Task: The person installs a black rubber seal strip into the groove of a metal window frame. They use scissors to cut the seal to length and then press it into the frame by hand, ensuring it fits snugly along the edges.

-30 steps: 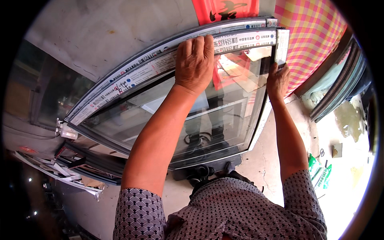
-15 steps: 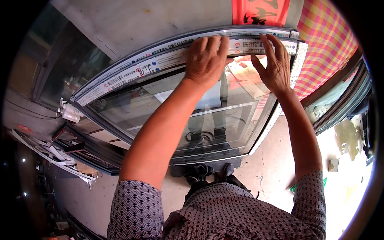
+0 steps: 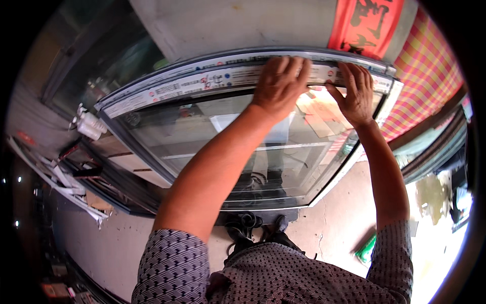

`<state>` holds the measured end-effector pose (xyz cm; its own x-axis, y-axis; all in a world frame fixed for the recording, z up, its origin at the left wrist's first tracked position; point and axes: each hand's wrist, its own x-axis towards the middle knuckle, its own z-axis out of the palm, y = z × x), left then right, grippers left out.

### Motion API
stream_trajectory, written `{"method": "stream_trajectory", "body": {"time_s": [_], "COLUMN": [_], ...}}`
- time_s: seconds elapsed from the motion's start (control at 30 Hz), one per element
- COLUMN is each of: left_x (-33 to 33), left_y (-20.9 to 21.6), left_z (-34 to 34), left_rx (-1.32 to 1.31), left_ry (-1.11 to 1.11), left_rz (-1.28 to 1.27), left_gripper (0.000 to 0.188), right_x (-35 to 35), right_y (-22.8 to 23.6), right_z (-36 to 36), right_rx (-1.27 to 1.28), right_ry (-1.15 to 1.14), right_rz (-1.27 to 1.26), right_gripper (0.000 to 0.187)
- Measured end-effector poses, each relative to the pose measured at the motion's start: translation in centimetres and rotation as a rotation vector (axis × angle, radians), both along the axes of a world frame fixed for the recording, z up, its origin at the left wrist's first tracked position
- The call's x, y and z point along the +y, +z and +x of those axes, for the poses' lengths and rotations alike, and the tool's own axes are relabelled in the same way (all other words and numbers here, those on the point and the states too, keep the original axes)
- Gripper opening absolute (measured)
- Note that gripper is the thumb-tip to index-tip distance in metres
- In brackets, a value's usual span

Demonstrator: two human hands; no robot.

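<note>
Window (image 3: 283, 164) stands on edge in front of the grey wall (image 3: 202, 25), its lower edge by a dark slab (image 3: 221, 219) near the shoes (image 3: 281, 222). Left hand (image 3: 281, 88): fingers curled over the top rail (image 3: 177, 91), appearing to grip it. Right hand (image 3: 357, 99): partly spread, fingers laid on the same rail toward its right corner, thumb well apart; whether it bears load cannot be told. Caution: if the left grip slackened while the right hand was only resting, the window could tip toward the body or slide at its base, with the shoes at risk. A shift of the rear rail (image 3: 152, 80), just behind the top rail, could pinch the fingers; whether the two are joined cannot be told. A knock against a hard edge could crack the glass. Containers: one white bottle (image 3: 90, 125) sits beside the window's left corner, contents not visible; contact there could topple it. One green packet (image 3: 365, 249) lies on the floor (image 3: 324, 223) at right, partly hidden by the sleeve (image 3: 392, 256), contents likewise not visible.
</note>
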<state>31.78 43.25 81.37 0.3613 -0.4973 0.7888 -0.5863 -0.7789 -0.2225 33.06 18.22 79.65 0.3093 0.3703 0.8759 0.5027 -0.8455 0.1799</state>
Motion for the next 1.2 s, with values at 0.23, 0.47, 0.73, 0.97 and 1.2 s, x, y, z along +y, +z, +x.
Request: {"method": "stream_trajectory", "body": {"time_s": [0.23, 0.47, 0.73, 0.97, 1.2], "left_x": [0.3, 2.9, 5.2, 5.5, 10.1], "left_y": [-0.6, 0.9, -0.3, -0.2, 0.4], "left_z": [0.3, -0.6, -0.4, 0.0, -1.1], "left_rx": [-0.024, 0.020, -0.029, -0.040, 0.011], "left_ry": [0.048, 0.001, 0.109, 0.076, 0.010], "left_rz": [0.006, 0.043, 0.044, 0.046, 0.042], "left_gripper": [0.063, 0.065, 0.067, 0.060, 0.069], "right_x": [0.2, 0.0, 2.2, 8.4, 8.5], "right_y": [0.2, 0.1, 0.8, 1.3, 0.6], "right_z": [0.1, 0.1, -0.7, -0.8, -0.1], "right_rx": [-0.017, -0.022, 0.010, -0.010, -0.067], "right_ry": [-0.020, -0.033, -0.047, 0.070, 0.018], "right_rz": [-0.048, -0.049, -0.075, -0.125, -0.122], "right_gripper": [0.068, 0.067, 0.075, 0.068, 0.066]}}
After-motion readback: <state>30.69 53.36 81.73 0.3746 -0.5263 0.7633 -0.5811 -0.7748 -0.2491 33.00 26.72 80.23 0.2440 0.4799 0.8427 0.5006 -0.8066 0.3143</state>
